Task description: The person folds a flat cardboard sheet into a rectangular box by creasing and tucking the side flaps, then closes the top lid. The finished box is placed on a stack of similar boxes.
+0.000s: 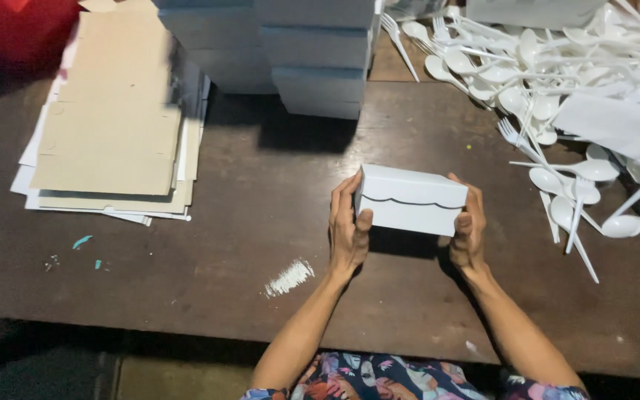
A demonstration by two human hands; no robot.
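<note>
A small white cardboard box with a scalloped lid flap is held closed just above the dark table, a little right of the middle. My left hand grips its left end, thumb on the front face. My right hand grips its right end in the same way. The box is tilted slightly, its right side lower.
A pile of flat unfolded cardboard blanks lies at the left. Stacked white folded boxes stand at the back centre. A heap of white plastic spoons and forks covers the right side. A white smear marks the tabletop.
</note>
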